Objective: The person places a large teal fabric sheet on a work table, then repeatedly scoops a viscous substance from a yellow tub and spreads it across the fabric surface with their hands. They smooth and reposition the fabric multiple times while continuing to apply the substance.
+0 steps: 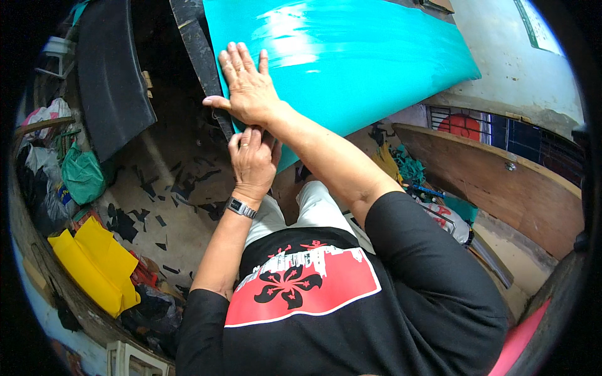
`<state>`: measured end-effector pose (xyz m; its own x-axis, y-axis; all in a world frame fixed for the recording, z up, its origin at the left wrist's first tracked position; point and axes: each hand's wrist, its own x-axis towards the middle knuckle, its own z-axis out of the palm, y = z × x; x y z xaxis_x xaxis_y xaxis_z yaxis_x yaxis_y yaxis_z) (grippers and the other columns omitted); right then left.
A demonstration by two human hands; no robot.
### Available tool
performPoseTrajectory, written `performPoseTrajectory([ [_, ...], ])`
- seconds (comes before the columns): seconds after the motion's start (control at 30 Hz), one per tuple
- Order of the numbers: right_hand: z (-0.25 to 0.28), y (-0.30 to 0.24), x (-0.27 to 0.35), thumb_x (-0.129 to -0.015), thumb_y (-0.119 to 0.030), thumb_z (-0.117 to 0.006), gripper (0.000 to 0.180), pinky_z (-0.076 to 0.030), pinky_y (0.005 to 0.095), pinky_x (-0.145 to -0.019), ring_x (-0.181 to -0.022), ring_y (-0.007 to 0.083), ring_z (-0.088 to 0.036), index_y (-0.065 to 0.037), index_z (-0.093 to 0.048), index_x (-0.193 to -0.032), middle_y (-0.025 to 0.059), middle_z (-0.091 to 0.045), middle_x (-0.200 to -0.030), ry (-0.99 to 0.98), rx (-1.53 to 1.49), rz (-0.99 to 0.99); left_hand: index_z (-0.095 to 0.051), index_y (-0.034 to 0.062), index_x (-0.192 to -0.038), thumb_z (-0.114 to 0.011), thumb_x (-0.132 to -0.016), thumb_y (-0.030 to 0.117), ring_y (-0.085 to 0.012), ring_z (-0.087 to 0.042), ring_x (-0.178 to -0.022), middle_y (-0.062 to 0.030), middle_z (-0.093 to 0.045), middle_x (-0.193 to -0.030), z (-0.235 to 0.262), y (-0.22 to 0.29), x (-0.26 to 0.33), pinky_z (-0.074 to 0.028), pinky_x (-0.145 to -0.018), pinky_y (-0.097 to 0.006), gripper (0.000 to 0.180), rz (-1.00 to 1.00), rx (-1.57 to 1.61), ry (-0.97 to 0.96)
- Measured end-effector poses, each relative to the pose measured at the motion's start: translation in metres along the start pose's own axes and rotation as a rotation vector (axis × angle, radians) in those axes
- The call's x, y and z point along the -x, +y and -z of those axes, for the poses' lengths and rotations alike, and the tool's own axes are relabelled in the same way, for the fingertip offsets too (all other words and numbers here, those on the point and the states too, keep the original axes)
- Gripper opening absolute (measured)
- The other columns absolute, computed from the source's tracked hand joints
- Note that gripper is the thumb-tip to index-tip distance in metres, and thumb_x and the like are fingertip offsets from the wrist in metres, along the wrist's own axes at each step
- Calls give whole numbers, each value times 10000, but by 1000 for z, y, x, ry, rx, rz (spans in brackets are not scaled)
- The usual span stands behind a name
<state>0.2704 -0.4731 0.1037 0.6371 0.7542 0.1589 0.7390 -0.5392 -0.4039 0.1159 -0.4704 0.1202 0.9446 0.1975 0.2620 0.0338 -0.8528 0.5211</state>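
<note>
The teal sheet beside the black strip is seemingly steadied by the right hand, fingers spread. At its edge the left hand is curled; any pinch cannot be told.

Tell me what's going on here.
A person is handling a teal sheet with both hands. The right hand lies flat near its left edge, fingers spread. Just below, the left hand has its fingers bent at the sheet's near end; whether it grips anything is hidden. Dark scraps litter the floor, and a folded yellow sheet lies at left.
</note>
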Motion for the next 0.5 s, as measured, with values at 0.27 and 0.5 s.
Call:
performPoseTrajectory([
  [0.27,31,-44,-16,-991,-592,-337,797,-61,463,-1201,-1494,318,-110,-37,-180,-1540,176,-154,-1608,-221,-665,-56,-350,60,-1467,-620,-879,333,-325,-297,-1417,-189,-377,-1486,-4,-5,-14,-153,-1165,-564,702,-29,-113,-194],
  [0.5,138,91,-11,-938,-224,-658,540,-538,314,-876,-1179,204,-558,-164,-465,-1439,114,-321,-1531,273,-723,-108,-301,81,-1504,-564,-911,502,-360,-189,-1462,-171,-232,-1583,-13,-6,-53,-161,-1170,-537,774,77,-200,-85],
])
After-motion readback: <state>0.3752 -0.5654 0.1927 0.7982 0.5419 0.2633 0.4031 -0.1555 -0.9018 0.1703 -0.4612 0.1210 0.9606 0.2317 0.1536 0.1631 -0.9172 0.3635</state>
